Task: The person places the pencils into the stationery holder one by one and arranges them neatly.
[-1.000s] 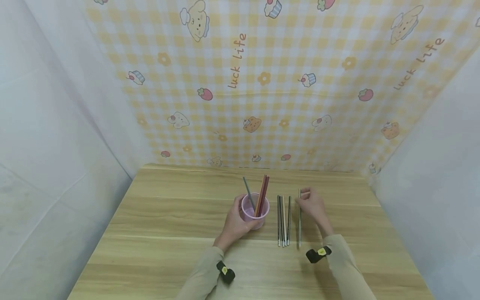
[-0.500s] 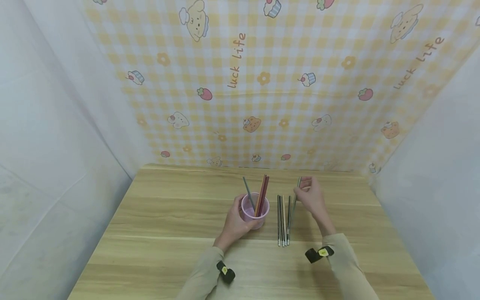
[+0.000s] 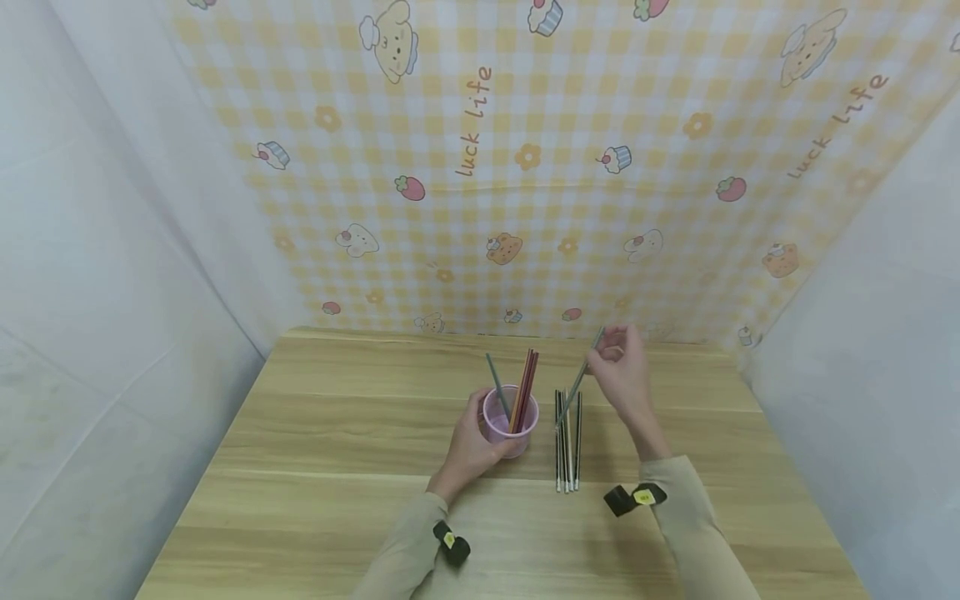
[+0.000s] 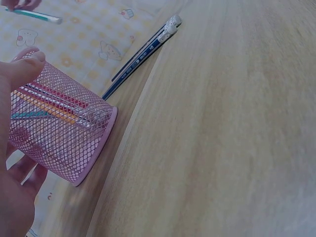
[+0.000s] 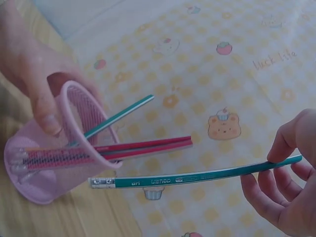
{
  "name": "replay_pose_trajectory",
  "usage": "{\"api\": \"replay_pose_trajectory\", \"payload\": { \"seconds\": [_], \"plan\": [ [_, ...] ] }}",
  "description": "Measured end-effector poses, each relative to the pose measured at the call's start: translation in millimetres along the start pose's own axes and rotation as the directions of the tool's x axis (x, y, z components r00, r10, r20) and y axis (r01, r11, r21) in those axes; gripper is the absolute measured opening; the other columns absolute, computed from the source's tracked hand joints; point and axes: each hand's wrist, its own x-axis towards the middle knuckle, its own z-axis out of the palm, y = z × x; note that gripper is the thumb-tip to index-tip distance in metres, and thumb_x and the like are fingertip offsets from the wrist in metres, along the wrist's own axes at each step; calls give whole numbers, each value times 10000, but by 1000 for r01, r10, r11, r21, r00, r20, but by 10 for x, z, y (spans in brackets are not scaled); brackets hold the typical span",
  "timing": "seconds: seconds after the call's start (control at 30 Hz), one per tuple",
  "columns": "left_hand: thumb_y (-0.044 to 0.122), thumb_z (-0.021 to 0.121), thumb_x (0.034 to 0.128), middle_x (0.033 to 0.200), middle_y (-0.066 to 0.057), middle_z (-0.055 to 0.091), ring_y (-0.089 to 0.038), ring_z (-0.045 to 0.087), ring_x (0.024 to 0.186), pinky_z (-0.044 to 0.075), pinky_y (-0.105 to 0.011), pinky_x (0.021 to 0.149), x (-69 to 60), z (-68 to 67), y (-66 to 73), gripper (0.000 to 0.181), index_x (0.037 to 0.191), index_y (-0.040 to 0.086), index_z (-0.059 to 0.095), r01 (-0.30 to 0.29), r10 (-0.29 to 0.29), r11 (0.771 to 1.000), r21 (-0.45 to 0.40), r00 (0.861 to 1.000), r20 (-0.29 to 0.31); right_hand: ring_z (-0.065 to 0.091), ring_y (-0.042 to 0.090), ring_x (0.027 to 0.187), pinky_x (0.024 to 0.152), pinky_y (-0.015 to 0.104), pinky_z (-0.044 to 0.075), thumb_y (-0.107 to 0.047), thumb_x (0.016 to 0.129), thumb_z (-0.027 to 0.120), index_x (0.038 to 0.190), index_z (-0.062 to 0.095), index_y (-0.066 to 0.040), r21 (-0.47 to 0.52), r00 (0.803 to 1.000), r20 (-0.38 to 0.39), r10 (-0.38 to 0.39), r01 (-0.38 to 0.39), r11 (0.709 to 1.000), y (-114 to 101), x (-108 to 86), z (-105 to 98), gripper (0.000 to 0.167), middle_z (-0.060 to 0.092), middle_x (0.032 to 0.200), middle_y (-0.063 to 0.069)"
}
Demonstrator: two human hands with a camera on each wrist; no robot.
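We had our left hand (image 3: 469, 448) curled round the pink mesh cup (image 5: 47, 190), which stood upright on the table (image 3: 337, 417). Our right hand (image 3: 626, 372), to the right of the cup, pinched a green pencil (image 5: 197, 177) near one end; its eraser end sloped down toward the cup, outside the rim. Inside the cup leaned another green pencil (image 5: 118, 116), an orange pencil (image 4: 64, 115) and red pencils (image 5: 163, 145). Right of the cup lay a row of pencils (image 3: 569, 437); behind the cup hung a yellow checked cloth (image 3: 465, 250).
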Motion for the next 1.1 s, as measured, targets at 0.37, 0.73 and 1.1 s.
{"api": "replay_pose_trajectory", "payload": {
  "seconds": [0.37,0.73,1.1],
  "plan": [
    [124,938,663,1381,-72,582,-308,565,1294,473,-519,1113,11,-1,-8,933,1440,210,431,20,-21,1000,14,1000,11,575,137,898,774,170,570,138,847,567,1202,429,76,78,991,-19,-131,133,988,-133,70,235,386,523,1068,131],
    [161,923,686,1394,-97,571,-315,569,1292,492,-489,1102,3,-9,-21,918,1449,171,413,-19,19,1000,24,1000,20,598,140,884,767,168,576,104,858,618,1141,539,83,54,997,16,-81,80,995,-100,-49,429,295,603,1047,230],
    [146,937,670,1372,-77,586,-299,577,1281,501,-476,1093,7,-4,-46,922,1436,200,427,-25,25,1000,17,1000,5,617,214,870,709,183,599,132,838,613,1149,538,138,-18,998,52,-34,35,999,-12,-170,590,320,610,1052,273]
  ]
}}
